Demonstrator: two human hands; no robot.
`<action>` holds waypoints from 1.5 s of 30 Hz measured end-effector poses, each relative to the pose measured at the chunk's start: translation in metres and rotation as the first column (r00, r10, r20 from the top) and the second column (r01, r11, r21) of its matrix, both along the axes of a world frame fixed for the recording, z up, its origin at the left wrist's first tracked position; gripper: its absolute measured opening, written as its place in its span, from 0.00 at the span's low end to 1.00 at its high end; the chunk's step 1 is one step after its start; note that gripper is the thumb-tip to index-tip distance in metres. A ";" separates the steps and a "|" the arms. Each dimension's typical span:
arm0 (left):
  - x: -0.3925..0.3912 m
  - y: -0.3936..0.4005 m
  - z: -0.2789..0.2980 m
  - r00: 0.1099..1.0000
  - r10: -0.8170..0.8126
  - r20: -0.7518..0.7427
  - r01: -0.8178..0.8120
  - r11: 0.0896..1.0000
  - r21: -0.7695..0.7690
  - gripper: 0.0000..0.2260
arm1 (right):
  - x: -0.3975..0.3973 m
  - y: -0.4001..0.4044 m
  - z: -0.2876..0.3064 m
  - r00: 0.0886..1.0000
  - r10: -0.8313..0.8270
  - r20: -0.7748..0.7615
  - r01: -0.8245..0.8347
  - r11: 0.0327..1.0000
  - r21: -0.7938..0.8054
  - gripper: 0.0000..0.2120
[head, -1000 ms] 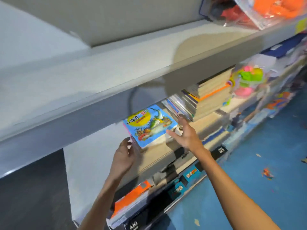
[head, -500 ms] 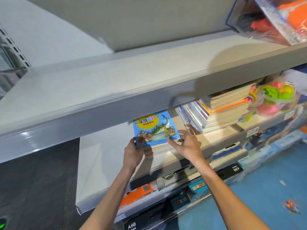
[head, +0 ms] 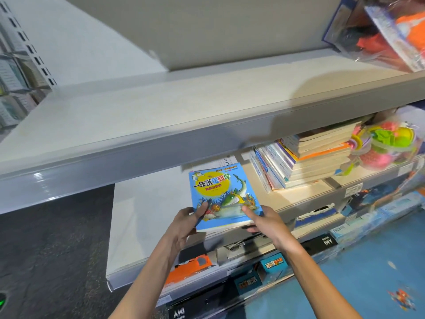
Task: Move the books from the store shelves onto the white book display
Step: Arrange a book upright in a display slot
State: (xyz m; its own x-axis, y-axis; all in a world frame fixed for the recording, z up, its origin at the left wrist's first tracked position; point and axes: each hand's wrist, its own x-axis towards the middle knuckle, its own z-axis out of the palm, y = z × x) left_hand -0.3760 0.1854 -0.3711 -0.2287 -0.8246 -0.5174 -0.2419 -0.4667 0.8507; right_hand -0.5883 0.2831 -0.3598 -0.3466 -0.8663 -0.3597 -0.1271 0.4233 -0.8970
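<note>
Head cam, looking down past two bare arms at a store shelf (head: 161, 226). Blue picture book (head: 224, 195) up top of a thin stack, gripped from both near corners. Left hand (head: 184, 226) curled on the lower-left corner, thumb pressed flat on the cover, rest of the fingers tucked underneath. Right hand (head: 268, 223) doing the mirror job on the lower-right corner, thumb on top, fingers wrapped under the edge. So both closed on the book, pinch style, not fists.

Probably gripped that way because a thin floppy paperback sags if grabbed one-handed; two corners keep it flat. Hard to tell whether only the top book is pinched or a few beneath it too, since pale page edges show under the cover.

Near edge poking out past the shelf lip, far end tucked back under the grey upper shelf (head: 207, 116). Looks like mid-pull, judging by that overhang.

Bigger pile of books (head: 310, 160) sitting well to the right on the same board, untouched, next to some netted plastic toys (head: 386, 146). White display not visible anywhere, so plenty of carrying left.
</note>
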 end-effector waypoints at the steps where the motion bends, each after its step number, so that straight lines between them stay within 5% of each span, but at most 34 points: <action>1: 0.000 0.000 -0.002 1.000 0.011 -0.025 -0.011 1.000 0.012 0.33 | 0.001 0.001 0.000 0.999 -0.004 0.041 0.004 1.000 -0.002 0.16; 5: 0.008 0.013 -0.001 0.998 -0.004 -0.069 0.003 1.000 -0.018 0.19 | 0.004 0.017 -0.003 0.993 0.019 0.119 -0.012 0.998 -0.056 0.18; 8: 0.023 0.029 0.001 0.981 -0.034 -0.191 0.045 0.998 0.051 0.22 | 0.008 0.032 -0.005 0.986 0.059 0.153 -0.044 0.994 -0.102 0.14; 13: 0.055 0.059 -0.006 0.919 0.157 -0.361 -0.116 0.984 0.132 0.20 | 0.033 0.042 -0.015 0.968 0.218 0.123 -0.194 0.964 -0.181 0.13; 31: 0.306 0.121 -0.017 0.869 0.352 -0.349 -0.380 0.925 -0.012 0.17 | 0.268 0.030 -0.035 0.868 0.496 0.005 -0.496 0.868 -0.037 0.08; 34: 0.375 0.120 -0.026 0.829 0.403 -0.388 -0.438 0.899 -0.002 0.16 | 0.339 0.019 -0.040 0.869 0.494 0.008 -0.494 0.869 -0.025 0.16; 38: 0.466 0.112 -0.024 0.795 0.443 -0.415 -0.476 0.879 0.027 0.16 | 0.428 -0.001 -0.046 0.851 0.525 -0.035 -0.524 0.851 0.032 0.43; 45: 0.561 0.079 -0.020 0.758 0.475 -0.447 -0.520 0.854 0.026 0.17 | 0.523 -0.044 -0.037 0.854 0.515 -0.071 -0.513 0.857 0.050 0.51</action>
